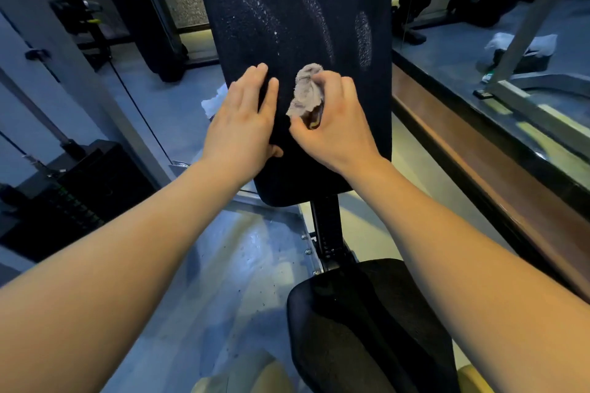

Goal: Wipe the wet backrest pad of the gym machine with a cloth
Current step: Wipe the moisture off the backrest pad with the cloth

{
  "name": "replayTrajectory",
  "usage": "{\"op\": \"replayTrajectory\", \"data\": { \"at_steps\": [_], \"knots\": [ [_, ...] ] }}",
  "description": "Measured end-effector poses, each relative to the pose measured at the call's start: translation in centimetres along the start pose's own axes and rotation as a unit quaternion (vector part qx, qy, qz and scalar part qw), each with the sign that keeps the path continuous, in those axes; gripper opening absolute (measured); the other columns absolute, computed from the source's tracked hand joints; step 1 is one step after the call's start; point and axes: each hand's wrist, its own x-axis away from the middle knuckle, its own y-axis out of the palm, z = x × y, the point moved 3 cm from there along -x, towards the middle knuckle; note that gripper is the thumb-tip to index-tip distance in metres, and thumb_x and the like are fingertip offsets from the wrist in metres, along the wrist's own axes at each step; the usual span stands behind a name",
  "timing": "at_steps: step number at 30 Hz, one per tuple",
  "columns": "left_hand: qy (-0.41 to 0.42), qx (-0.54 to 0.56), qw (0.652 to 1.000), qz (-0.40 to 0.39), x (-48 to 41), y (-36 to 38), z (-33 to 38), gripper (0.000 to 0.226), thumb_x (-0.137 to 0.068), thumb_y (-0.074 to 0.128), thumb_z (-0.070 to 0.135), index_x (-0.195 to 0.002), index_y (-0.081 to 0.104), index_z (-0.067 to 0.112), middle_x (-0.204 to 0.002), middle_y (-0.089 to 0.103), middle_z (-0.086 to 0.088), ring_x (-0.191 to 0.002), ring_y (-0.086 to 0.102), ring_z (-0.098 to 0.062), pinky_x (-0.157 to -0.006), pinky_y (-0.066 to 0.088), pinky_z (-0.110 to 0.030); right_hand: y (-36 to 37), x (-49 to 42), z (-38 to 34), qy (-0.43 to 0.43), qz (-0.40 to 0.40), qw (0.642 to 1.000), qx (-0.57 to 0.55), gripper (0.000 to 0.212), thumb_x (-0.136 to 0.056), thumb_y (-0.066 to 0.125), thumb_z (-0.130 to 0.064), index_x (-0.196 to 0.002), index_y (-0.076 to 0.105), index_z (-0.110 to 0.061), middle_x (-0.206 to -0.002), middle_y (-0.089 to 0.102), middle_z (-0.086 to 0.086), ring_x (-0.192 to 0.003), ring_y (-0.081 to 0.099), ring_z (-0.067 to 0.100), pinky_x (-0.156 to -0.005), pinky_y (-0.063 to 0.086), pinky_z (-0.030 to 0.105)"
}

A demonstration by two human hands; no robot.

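Left hand point(245, 115) flat, fingers spread, bracing backrest pad point(297, 9) lower left; right hand point(332, 124) fingers bunched on grey cloth point(306, 89) low centre; droplet streaks above and right, so wiping looks barely begun.

Clearance around the backrest pad point(287, 9).

The pad's upper face is unobstructed; its lower part is occupied by the flat left hand point(242, 118) and, just beside it, the right hand point(335, 124) bunching a cloth point(305, 89). Left of the pad, a slanted cable point(134, 105), grey frame bars point(95, 99) and the weight stack point(73, 198) limit access. To the right, open floor ends at a wooden ledge point(479, 175). The seat point(367, 329) lies below.
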Motion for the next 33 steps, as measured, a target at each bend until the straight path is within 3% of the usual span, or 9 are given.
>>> {"op": "replayTrajectory", "data": {
  "at_steps": [4, 10, 14, 21, 23, 26, 28, 31, 33],
  "knots": [
    [0.003, -0.036, 0.999, -0.001, 0.0, 1.3, 0.5, 0.114, -0.075, 0.086, 0.027, -0.157, 0.013, -0.002, -0.165, 0.002, -0.024, -0.153, 0.001, -0.038, -0.124, 0.009, -0.047, 0.6, -1.1, 0.2, -0.031, 0.014, 0.998, 0.056, 0.046, -0.094, 0.067, -0.024, -0.136, 0.051, -0.016, -0.116, 0.053, 0.008, -0.091, 0.061, 0.025, -0.074, 0.053, 0.035],
    [-0.007, -0.091, 0.996, -0.027, -0.1, 1.1, 1.4, 0.114, -0.082, 0.08, 0.036, -0.157, 0.003, -0.004, -0.164, -0.005, -0.026, -0.153, -0.004, -0.04, -0.125, 0.004, -0.05, 1.4, 0.3, 0.7, -0.101, 0.011, 0.988, 0.12, 0.04, -0.101, 0.056, -0.017, -0.141, 0.054, -0.01, -0.108, 0.056, 0.014, -0.085, 0.06, 0.029, -0.068, 0.051, 0.037],
    [-0.013, -0.128, 0.99, -0.053, 0.0, 0.9, 1.8, 0.114, -0.086, 0.073, 0.046, -0.156, -0.002, -0.004, -0.163, -0.01, -0.027, -0.152, -0.006, -0.041, -0.125, 0.005, -0.05, 0.8, 1.1, 1.7, -0.151, -0.037, 0.97, 0.185, 0.037, -0.1, 0.058, -0.013, -0.137, 0.051, -0.015, -0.104, 0.054, 0.011, -0.081, 0.057, 0.033, -0.058, 0.053, 0.046],
    [-0.027, -0.153, 0.987, -0.025, -0.1, 1.7, 2.3, 0.102, -0.089, 0.071, 0.029, -0.155, 0.002, -0.009, -0.162, -0.002, -0.031, -0.152, 0.0, -0.045, -0.124, 0.01, -0.055, -0.6, 0.0, 2.7, -0.015, 0.106, 0.988, 0.114, 0.035, -0.096, 0.056, -0.004, -0.131, 0.059, -0.006, -0.109, 0.058, 0.017, -0.091, 0.062, 0.035, -0.082, 0.051, 0.04],
    [-0.029, -0.156, 0.987, -0.019, -0.1, 2.0, 2.3, 0.099, -0.09, 0.069, 0.028, -0.155, 0.002, -0.008, -0.163, -0.002, -0.03, -0.152, 0.0, -0.045, -0.124, 0.01, -0.055, 1.1, 1.5, 1.6, -0.061, 0.05, 0.993, 0.086, 0.038, -0.096, 0.054, -0.003, -0.133, 0.058, -0.01, -0.108, 0.057, 0.013, -0.09, 0.06, 0.031, -0.084, 0.053, 0.041],
    [-0.032, -0.15, 0.988, -0.014, -0.2, 2.1, 2.3, 0.099, -0.091, 0.068, 0.026, -0.155, 0.001, -0.007, -0.163, -0.004, -0.029, -0.152, -0.002, -0.044, -0.124, 0.01, -0.055, 0.6, 1.9, 2.4, -0.15, -0.049, 0.976, 0.151, 0.037, -0.098, 0.054, -0.007, -0.134, 0.056, -0.015, -0.105, 0.054, 0.01, -0.089, 0.056, 0.031, -0.075, 0.053, 0.049],
    [-0.036, -0.152, 0.988, -0.021, -0.2, 2.2, 2.3, 0.104, -0.088, 0.072, 0.026, -0.155, -0.001, -0.007, -0.163, -0.006, -0.029, -0.152, -0.004, -0.044, -0.124, 0.01, -0.055, -1.5, 0.6, 3.7, -0.13, -0.013, 0.979, 0.154, 0.038, -0.095, 0.055, -0.006, -0.132, 0.059, -0.015, -0.108, 0.056, 0.014, -0.09, 0.06, 0.036, -0.078, 0.055, 0.048],
    [-0.04, -0.16, 0.986, -0.028, -0.1, 2.3, 2.3, 0.107, -0.087, 0.074, 0.026, -0.155, -0.002, -0.007, -0.163, -0.006, -0.03, -0.152, -0.004, -0.045, -0.124, 0.009, -0.055, -2.9, -0.6, 4.6, -0.017, 0.108, 0.985, 0.131, 0.033, -0.097, 0.054, -0.007, -0.129, 0.06, -0.005, -0.111, 0.057, 0.02, -0.092, 0.061, 0.039, -0.084, 0.053, 0.045],
    [-0.042, -0.162, 0.986, -0.024, -0.2, 2.4, 2.5, 0.105, -0.088, 0.072, 0.027, -0.155, -0.001, -0.007, -0.163, -0.005, -0.03, -0.152, -0.003, -0.045, -0.124, 0.008, -0.056, -1.2, 0.7, 3.6, 0.002, 0.113, 0.987, 0.111, 0.032, -0.096, 0.054, -0.004, -0.128, 0.06, -0.006, -0.109, 0.057, 0.017, -0.091, 0.06, 0.035, -0.084, 0.052, 0.042]
  ]
}}
